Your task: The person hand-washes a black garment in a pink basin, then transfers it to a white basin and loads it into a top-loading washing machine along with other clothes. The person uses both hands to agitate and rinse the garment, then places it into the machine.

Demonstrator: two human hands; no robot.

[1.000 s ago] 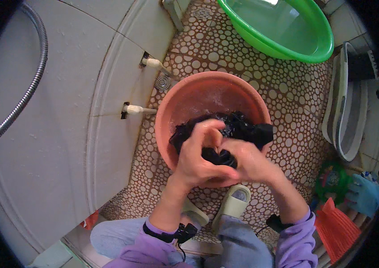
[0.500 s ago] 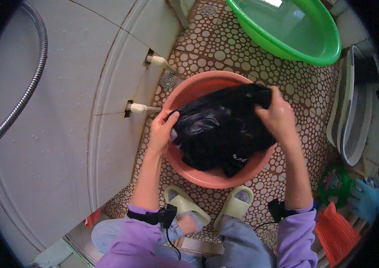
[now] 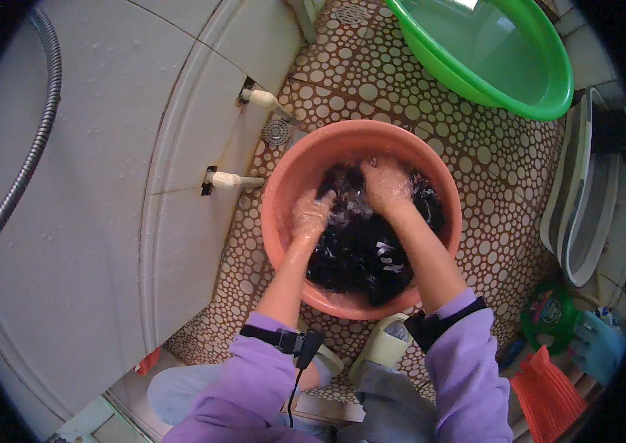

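A black garment (image 3: 357, 255) lies sunk in the water of a round coral-pink basin (image 3: 363, 130), with a small pale patch showing on it. My left hand (image 3: 311, 214) is in the water at the garment's left edge, its fingers closed on the fabric. Farther back, my right hand (image 3: 387, 184) is pushed into the wet cloth, also closed on it, with its fingertips under the surface. Water splashes and swirls around both hands. The fabric's lower layers are hidden by water.
A bright green basin (image 3: 468, 81) holding water stands at the far right. Two pale pipe fittings (image 3: 226, 180) stick out from the white panel on the left. Grey folded tubs (image 3: 575, 199) lean at the right, above red (image 3: 549, 395) and blue gloves (image 3: 597, 343).
Both hands have come down and inward, from holding the garment spread across the basin to pressing it into the water. The garment has sunk and bunched up.
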